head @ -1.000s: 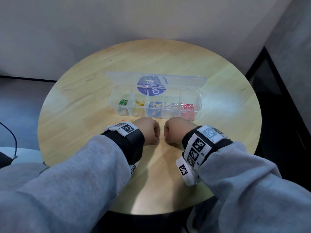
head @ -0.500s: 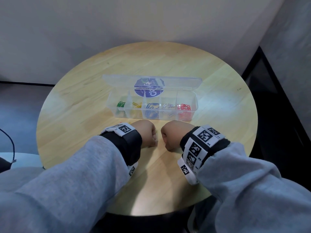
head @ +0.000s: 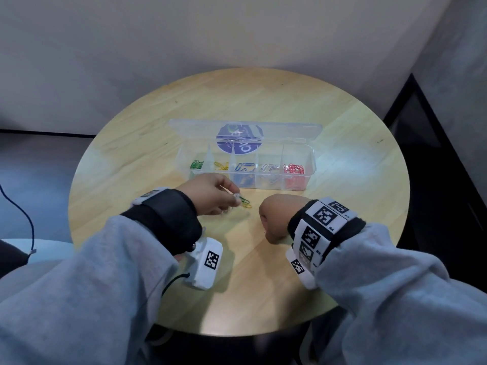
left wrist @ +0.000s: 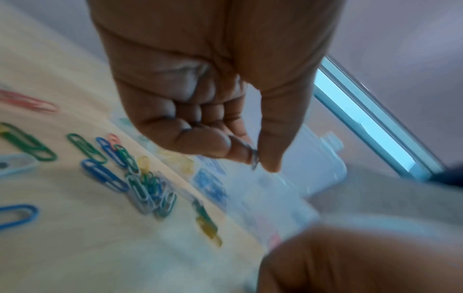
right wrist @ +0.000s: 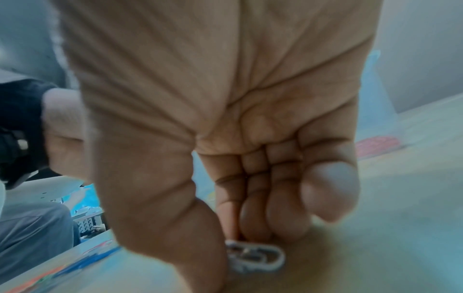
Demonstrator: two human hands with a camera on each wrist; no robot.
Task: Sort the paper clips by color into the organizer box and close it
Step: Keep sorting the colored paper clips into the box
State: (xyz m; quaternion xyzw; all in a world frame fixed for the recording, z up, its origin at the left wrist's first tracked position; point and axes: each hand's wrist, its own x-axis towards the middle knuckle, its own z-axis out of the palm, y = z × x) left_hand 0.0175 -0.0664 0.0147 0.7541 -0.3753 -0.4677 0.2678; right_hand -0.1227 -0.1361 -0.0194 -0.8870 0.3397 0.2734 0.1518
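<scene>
While the box [head: 245, 164] sits open mid-table [head: 342, 154] with its lid tilted back, green, yellow, blue, white and red clips lie in separate compartments, left to right. Left hand [head: 210, 196] hovers just in front of the box, thumb and forefinger pinching a small clip [left wrist: 254, 161]; color unclear from blur. Loose clips [left wrist: 120, 168], green, blue, yellow and pink, lie scattered on the table under and beside that hand. Right hand [head: 276, 219] rests on the table near the left, fingers [right wrist: 253, 222] curled, pinching a white clip [right wrist: 255, 257] against the table.
</scene>
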